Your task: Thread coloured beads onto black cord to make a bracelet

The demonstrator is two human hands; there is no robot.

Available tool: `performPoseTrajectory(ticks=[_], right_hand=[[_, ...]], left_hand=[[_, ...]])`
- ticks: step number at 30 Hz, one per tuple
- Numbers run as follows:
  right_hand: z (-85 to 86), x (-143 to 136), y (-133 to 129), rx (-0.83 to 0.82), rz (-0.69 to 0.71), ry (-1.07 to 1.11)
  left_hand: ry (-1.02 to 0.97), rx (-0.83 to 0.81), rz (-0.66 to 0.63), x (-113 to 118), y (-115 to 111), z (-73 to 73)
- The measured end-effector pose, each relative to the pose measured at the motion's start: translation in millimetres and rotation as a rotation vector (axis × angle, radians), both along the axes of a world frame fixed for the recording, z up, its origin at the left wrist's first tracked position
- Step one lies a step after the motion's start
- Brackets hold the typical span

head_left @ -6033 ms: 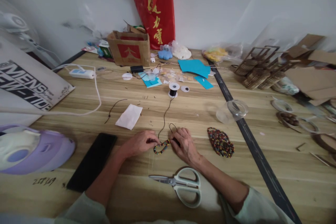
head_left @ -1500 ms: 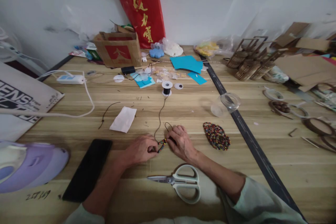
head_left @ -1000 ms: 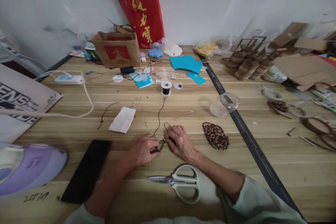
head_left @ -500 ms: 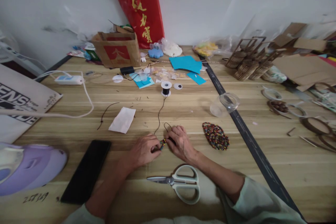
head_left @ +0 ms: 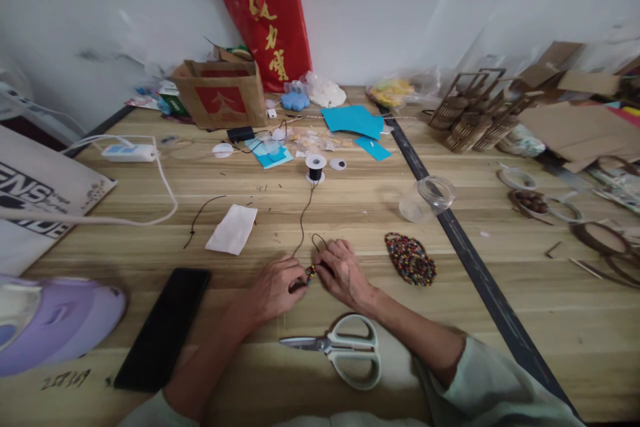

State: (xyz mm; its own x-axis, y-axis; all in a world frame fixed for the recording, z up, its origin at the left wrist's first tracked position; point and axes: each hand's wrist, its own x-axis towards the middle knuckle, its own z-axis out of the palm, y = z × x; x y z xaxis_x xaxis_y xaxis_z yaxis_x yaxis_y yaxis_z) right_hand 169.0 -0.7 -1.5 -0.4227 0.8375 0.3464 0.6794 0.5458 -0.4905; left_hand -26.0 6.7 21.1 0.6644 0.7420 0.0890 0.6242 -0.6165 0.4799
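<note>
Scissors (head_left: 330,349), lower centre, flat on table (head_left: 250,377), presumably parked within reach | left hand (head_left: 277,285), mid-frame, pinched around beaded strand (head_left: 311,273), likely steadying it; right hand (head_left: 345,273), alongside, curled closed on black cord (head_left: 313,238) | strand: small multicoloured beads, mostly covered | spool (head_left: 315,169), upright beyond

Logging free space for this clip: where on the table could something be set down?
Largest: the lower-right tabletop, bordered by the black strip and brown hoops. Smaller: between the black cord and clear container. Crowded: the far side, around the paper bag and blue sheets.
</note>
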Motion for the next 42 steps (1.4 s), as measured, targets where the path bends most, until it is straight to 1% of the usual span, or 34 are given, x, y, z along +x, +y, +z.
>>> performPoseTrajectory(ticks=[9, 22, 28, 33, 42], right_hand=[[-1.2, 0.6, 0.7, 0.006, 0.014, -0.003], [-0.8, 0.3, 0.1, 0.0, 0.005, -0.015], [-1.5, 0.8, 0.0, -0.005, 0.005, -0.009], [-0.9, 0.5, -0.1, -0.006, 0.008, -0.004], [-5.3, 1.0, 1.0, -0.006, 0.015, 0.036]], left_hand=[[-0.028, 0.025, 0.035, 3.2, -0.1, 0.0], [-0.041, 0.049, 0.024, 4.2, -0.4, 0.8], [-0.085, 0.067, 0.035, 4.3, -0.8, 1.1], [-0.07, 0.061, 0.027, 4.2, -0.9, 0.4], [-0.099, 0.057, 0.029, 3.5, 0.1, -1.5]])
